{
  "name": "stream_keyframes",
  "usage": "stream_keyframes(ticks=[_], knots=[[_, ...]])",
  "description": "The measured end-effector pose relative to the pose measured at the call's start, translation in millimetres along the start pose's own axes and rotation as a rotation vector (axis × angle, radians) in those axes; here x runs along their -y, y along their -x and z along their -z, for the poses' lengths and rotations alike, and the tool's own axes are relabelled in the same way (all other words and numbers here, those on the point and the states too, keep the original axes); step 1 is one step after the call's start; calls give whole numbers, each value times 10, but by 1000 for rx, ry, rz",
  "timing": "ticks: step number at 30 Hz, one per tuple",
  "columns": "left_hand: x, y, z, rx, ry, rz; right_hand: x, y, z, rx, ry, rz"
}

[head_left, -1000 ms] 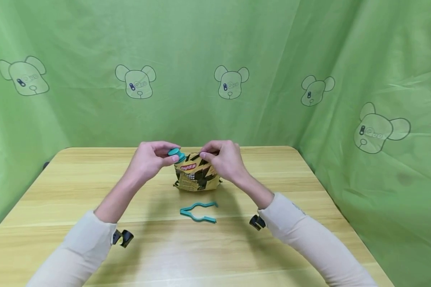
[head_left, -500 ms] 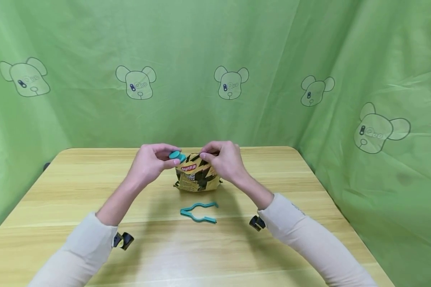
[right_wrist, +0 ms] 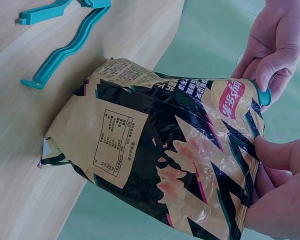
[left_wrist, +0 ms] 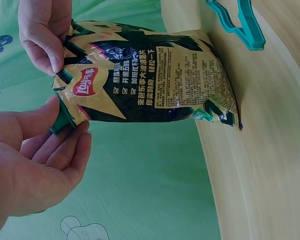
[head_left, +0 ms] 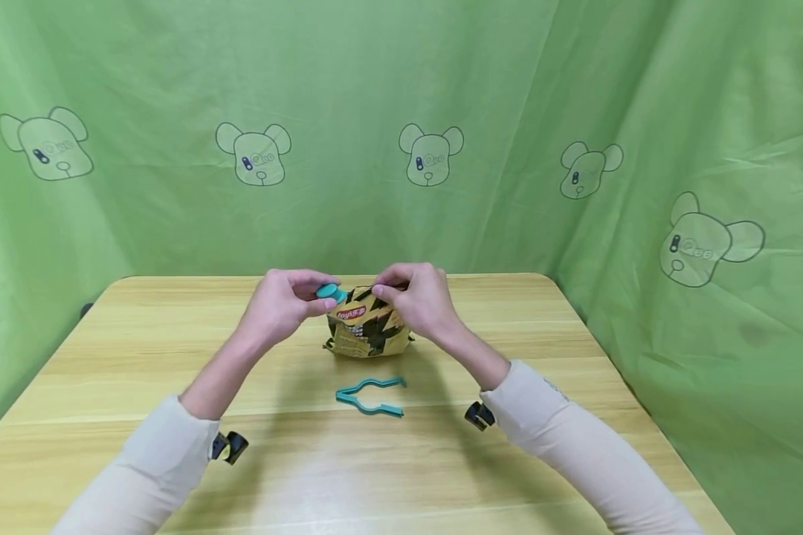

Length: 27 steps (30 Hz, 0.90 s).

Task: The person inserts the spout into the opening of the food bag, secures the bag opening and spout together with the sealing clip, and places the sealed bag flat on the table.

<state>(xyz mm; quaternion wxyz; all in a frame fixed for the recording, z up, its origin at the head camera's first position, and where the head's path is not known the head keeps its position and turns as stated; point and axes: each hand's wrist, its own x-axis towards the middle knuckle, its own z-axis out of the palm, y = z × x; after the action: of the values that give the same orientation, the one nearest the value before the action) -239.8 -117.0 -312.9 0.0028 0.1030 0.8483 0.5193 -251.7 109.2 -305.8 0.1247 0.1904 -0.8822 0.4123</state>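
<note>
A yellow-and-black Lay's chip bag (head_left: 368, 334) stands on the table with its top edge up. At the bag's upper left corner, my left hand (head_left: 277, 303) pinches a small teal clip (head_left: 328, 290) with a round disc end between thumb and fingers. The clip (left_wrist: 63, 119) sits right over the corner in the left wrist view, its far side hidden by fingers. My right hand (head_left: 424, 301) pinches the top edge near the middle, thumb in front. That edge looks pressed flat beside the right thumb (right_wrist: 275, 152) in the right wrist view.
In front of the bag, a teal sealing clip (head_left: 345, 396) lies spread in a V on the wooden table (head_left: 348, 475). Green curtains (head_left: 348, 223) with mouse-head drawings hang behind and at the right side. Black mounts (head_left: 230, 447) are at both wrists.
My left hand has moved slightly down and right with the teal clip, whose disc has tilted and come closer to the bag's corner. The right hand and the bag are nearly still.
</note>
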Motion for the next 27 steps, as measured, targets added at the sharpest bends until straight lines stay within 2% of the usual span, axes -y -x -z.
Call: stream_keyframes(ticks=[10,27], knots=[[21,12,-20,-12,-10,-36,4,5,-2,1,-8,-2],[45,25,25,14,4,-24,9,6,0,2,-2,-8]])
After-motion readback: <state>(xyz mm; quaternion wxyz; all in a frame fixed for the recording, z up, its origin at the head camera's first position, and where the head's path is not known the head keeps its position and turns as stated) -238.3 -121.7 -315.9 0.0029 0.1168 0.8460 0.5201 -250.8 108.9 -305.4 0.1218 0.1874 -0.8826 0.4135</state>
